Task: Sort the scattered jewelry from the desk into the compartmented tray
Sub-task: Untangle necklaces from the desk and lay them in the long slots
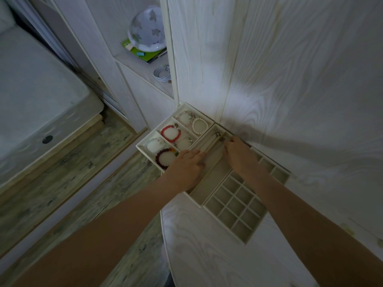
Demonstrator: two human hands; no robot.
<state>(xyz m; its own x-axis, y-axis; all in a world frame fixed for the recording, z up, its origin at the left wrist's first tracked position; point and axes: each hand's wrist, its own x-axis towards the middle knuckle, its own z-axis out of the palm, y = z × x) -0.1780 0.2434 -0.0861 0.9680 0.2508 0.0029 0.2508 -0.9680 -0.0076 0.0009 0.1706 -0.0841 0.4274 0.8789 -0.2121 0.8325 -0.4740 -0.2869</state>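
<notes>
A white bracelet tray (143, 146) at the desk corner holds a red bead bracelet (163, 132), a pearl bracelet (205, 124), a dark red bracelet (158, 157) and others. Beside it lies a beige tray with long slots (207, 189); a pendant (217, 133) sits at its far end. My left hand (184, 164) rests with fingers stretched flat on the near part of a long slot. At the far end of the neighbouring slot, my right hand (238, 154) pinches a thin necklace (222, 139). The chain itself is too thin to follow.
A grid tray of small square cells (234, 206) lies nearer on the white wood-grain desk (207, 245), with another celled tray (278, 172) partly under my right forearm. A wall panel rises behind the trays. A shelf at left holds a dome lamp (146, 30) and a coiled cable (162, 73).
</notes>
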